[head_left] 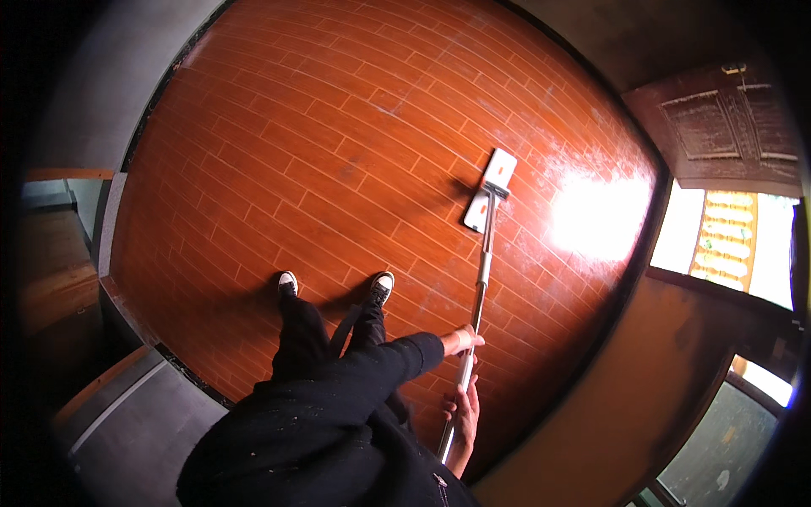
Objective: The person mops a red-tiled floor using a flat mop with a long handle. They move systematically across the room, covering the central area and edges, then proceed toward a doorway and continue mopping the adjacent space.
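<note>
A flat mop's telescopic metal pole (479, 298) runs from low in the picture up to its white mop head (501, 166), which lies flat on the floor. A grey hinged joint links the two. My left hand (462, 341), at the end of a black sleeve, grips the pole at about mid-length. Lower down, near my body, my right hand (467, 412) is curled around the same pole, fingertips showing on its left side. Part of the pole's lower end is hidden by my jacket (304, 431).
Reddish wood-look floor tiles (304, 152) stretch ahead, with bright glare on the right. My black-and-white shoes (382, 286) stand left of the mop. A worn brown door (703, 133) is at the right beside a sunlit opening. Dark skirting (633, 298) edges the right wall.
</note>
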Tool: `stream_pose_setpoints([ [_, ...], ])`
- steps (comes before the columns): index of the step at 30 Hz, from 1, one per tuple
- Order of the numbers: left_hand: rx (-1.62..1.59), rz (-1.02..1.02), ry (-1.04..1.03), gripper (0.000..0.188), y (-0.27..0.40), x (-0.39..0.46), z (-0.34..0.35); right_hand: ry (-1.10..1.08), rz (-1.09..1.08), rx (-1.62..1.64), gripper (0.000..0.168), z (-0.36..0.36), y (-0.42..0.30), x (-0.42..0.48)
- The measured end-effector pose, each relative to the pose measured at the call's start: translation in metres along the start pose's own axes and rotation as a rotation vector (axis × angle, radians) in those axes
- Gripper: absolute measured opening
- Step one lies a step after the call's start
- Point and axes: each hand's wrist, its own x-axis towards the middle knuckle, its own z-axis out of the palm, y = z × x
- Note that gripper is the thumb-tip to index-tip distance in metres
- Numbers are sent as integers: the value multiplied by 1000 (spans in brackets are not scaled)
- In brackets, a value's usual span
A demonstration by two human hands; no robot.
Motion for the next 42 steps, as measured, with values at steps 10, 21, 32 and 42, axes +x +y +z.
stream_pose_setpoints([
  [10,-239,-172,-167,17,-7,-11,42,76,33,201,50,-32,12,-33],
  [21,-524,67,68,16,32,-60,-56,-242,89,-272,49,37,-13,-1],
  [32,-716,622,462,24,90,-168,-259,-827,-3,-810,48,234,15,158],
  [42,-1226,495,459,26,61,-142,-391,-874,-148,-1382,61,324,-5,199],
])
